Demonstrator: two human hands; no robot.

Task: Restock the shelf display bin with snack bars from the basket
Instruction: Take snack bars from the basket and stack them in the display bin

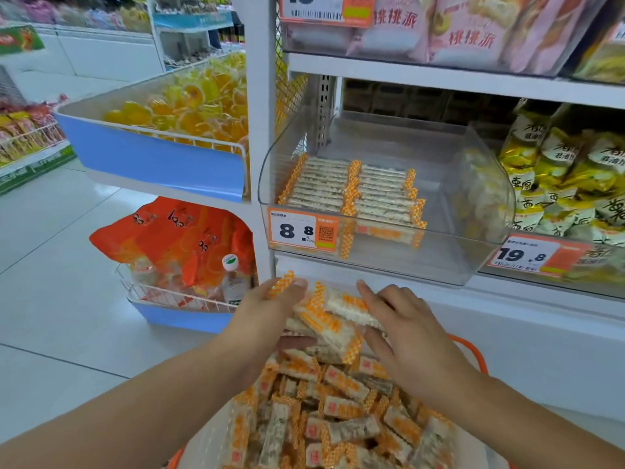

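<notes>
A clear display bin [487, 211] sits on the middle shelf, with two neat rows of orange-and-white snack bars [351, 189] lying in its left half. Below it, an orange basket [473, 355] holds a loose heap of several snack bars [341, 411]. Between my hands is a bunch of bars [333, 318], lifted just above the heap. My left hand [270, 313] grips the bunch from the left, thumb on top. My right hand [399, 319] presses it from the right with fingers laid over the bars.
A price tag reading 8.8 [302, 230] is on the bin's front. To the right stand yellow snack bags [561, 177]. On the left are a blue-fronted bin of yellow candies [176, 120] and a wire basket with orange bags [182, 248] and a bottle [233, 282].
</notes>
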